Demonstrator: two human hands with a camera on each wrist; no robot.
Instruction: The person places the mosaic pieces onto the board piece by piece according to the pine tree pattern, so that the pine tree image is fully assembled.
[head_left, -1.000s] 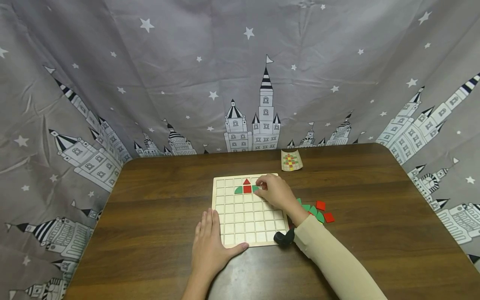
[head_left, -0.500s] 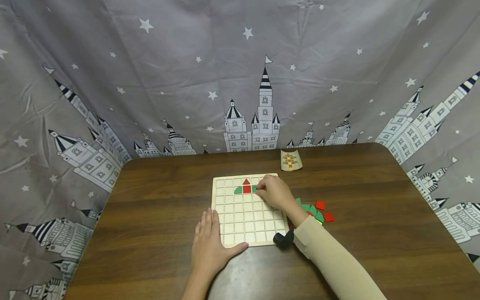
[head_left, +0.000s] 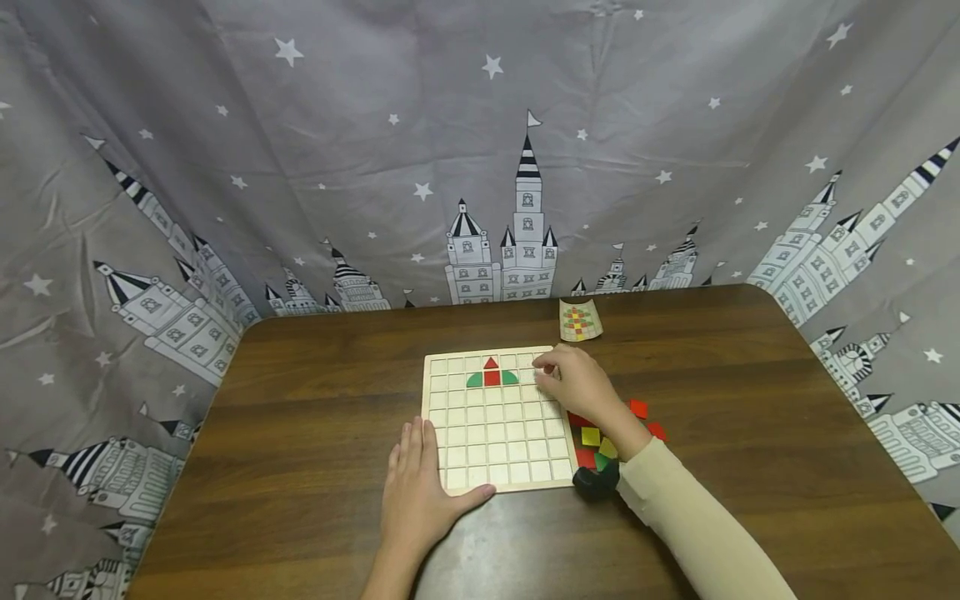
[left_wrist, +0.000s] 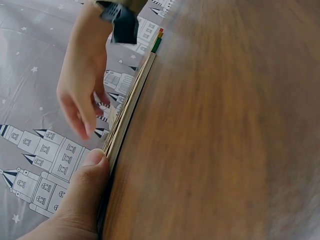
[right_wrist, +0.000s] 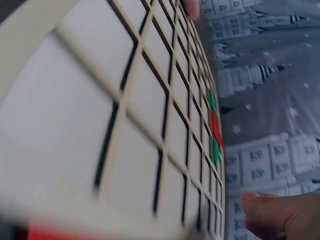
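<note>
A pale wooden grid board (head_left: 487, 433) lies on the table. Near its far edge a red triangle (head_left: 491, 363) sits in a cell above a red square (head_left: 491, 377), which has a green quarter-round piece (head_left: 475, 380) on its left and a second green piece (head_left: 509, 378) on its right. My left hand (head_left: 420, 483) rests along the board's left side, fingers straight, its thumb (left_wrist: 95, 157) at the near edge. Over the board's far right corner is my right hand (head_left: 581, 387), fingers loosely bent and thumb apart, with nothing visible between them.
Right of the board lie loose pieces, among them a yellow square (head_left: 591, 437) and a red square (head_left: 638, 408), partly hidden by the right forearm. A printed pattern card (head_left: 581, 322) is at the table's back edge. A grey castle-print curtain (head_left: 360, 167) hangs behind.
My right hand has let go of the right-hand green piece, which stays in its cell, and has moved right. More loose pieces now show beside the board. The left hand stays put.
</note>
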